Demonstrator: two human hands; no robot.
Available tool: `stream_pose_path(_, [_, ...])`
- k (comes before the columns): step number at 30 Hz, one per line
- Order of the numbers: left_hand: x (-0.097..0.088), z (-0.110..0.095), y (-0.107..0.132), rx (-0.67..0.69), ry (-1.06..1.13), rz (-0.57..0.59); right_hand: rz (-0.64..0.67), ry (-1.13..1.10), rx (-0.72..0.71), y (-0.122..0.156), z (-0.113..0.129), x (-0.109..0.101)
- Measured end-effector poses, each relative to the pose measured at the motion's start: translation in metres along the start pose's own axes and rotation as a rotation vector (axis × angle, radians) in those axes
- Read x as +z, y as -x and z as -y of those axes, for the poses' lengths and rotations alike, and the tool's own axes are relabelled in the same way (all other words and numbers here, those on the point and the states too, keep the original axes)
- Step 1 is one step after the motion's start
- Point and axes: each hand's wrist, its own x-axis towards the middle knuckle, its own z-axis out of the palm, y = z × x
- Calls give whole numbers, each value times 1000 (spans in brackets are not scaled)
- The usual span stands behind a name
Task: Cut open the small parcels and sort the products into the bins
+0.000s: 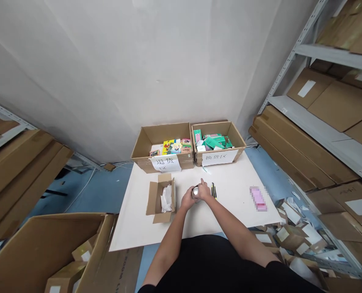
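Note:
Both hands meet over the middle of the white table (229, 215). My left hand (187, 199) and my right hand (204, 190) are closed together around a small shiny silver object (195, 191), which is mostly hidden by the fingers. Just left of my hands lies a small open cardboard box (156, 199) with white packing paper (166, 198) inside. A black and yellow pen-like tool (213, 190) rests on the table right beside my right hand.
Two labelled cardboard boxes stand at the table's far edge: the left box (162, 147) holds colourful packs, the right box (219, 142) holds green ones. A pink blurred item (258, 198) lies at the right. Big carton (46, 252) near left; shelves (330, 138) and loose boxes right.

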Motion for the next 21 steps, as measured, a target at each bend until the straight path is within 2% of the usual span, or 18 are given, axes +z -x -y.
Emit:
stream_pose_path(2, [-1, -2, 0, -27, -28, -6, -79, -76, -22, 5, 1, -9])
stream_pose_path(4, [-3, -5, 1, -38, -48, -23, -175, -218, -37, 10, 3, -30])
stream_pose_path(7, [-3, -14, 3, -48, -70, -40, -241, -491, -130, 17, 11, -84])
stream_pose_path(10, [-3, -26, 4, -59, -148, -29, -226, -699, -321, 24, 27, -146])
stream_pose_path(12, [-11, -35, 4, -35, -212, -10, -209, -773, -396, 31, 37, -177])
stream_pose_path(14, [-28, -44, 3, 17, -213, -13, -228, -812, -424, 39, 44, -196])
stream_pose_path(17, [-73, -67, 5, 89, -55, -136, -267, -856, -428, 51, 49, -206])
stream_pose_path(19, [-105, -95, 9, 114, 113, -252, -287, -872, -421, 55, 51, -206])
stream_pose_path(21, [-127, -134, 14, 193, 267, -303, -312, -877, -410, 57, 56, -205])
